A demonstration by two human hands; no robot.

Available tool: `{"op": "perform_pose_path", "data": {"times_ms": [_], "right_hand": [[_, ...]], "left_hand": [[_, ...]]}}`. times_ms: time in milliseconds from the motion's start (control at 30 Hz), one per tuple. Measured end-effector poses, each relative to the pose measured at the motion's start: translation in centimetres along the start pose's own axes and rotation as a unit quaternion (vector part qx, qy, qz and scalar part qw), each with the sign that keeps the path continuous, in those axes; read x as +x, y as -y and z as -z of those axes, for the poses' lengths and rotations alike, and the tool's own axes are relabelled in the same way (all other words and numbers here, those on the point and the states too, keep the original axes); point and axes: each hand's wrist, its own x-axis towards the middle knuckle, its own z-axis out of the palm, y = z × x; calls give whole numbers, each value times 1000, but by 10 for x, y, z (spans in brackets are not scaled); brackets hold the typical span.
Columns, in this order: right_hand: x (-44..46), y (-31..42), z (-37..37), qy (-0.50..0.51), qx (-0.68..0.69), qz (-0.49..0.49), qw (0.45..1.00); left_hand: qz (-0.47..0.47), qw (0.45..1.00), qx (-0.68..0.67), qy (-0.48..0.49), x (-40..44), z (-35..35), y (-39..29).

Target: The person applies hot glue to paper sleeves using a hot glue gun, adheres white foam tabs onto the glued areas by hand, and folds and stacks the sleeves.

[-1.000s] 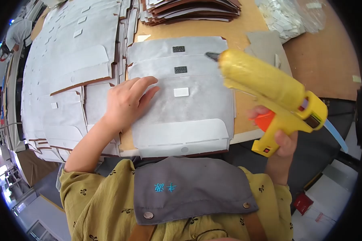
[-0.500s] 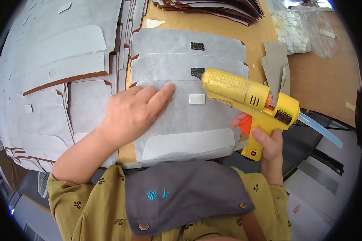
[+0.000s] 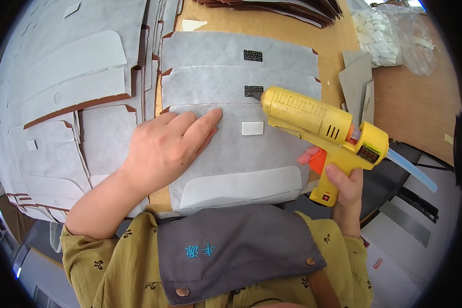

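Observation:
In my right hand [image 3: 346, 185] is a yellow hot glue gun [image 3: 308, 113], fingers wrapped round its handle near the orange trigger [image 3: 318, 161]. A translucent glue stick [image 3: 413, 172] sticks out of its back. The nozzle points left, at a dark textured patch [image 3: 251, 91] on the middle grey-white panel [image 3: 205, 84]. Whether it touches the patch I cannot tell. My left hand [image 3: 164, 146] lies on the nearest panel [image 3: 215, 154], index finger stretched towards its upper edge. This panel bears a small white rectangle [image 3: 252, 128] and a pale flap [image 3: 244, 187]. Another dark patch [image 3: 252, 55] is on the farthest panel.
Stacked grey-white panels with brown edges [image 3: 77, 77] cover the left side. More brown-edged pieces [image 3: 287, 10] are piled at the back. A plastic bag of small white pieces [image 3: 377, 38] lies back right, near grey card scraps [image 3: 357, 79] on the wooden table [image 3: 333, 41].
The glue gun has shifted slightly right, its nozzle still by the same dark patch. My left hand stays on the nearest panel. The whole view has moved a little.

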Motion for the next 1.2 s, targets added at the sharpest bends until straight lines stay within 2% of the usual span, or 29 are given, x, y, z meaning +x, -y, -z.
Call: {"op": "perform_pose_path", "data": {"times_ms": [533, 933, 1133, 1200], "right_hand": [[3, -3, 1, 12, -24, 11, 1000], [7, -4, -2, -11, -14, 8, 1000], [8, -7, 1, -11, -6, 16, 1000], [8, -6, -3, -38, 9, 13, 999]], "left_hand": [[2, 1000, -6, 10, 2, 1, 0], [-7, 1000, 18, 10, 2, 0, 2], [-1, 1000, -14, 5, 3, 0, 1], [-8, 1000, 12, 9, 3, 0, 2]]}}
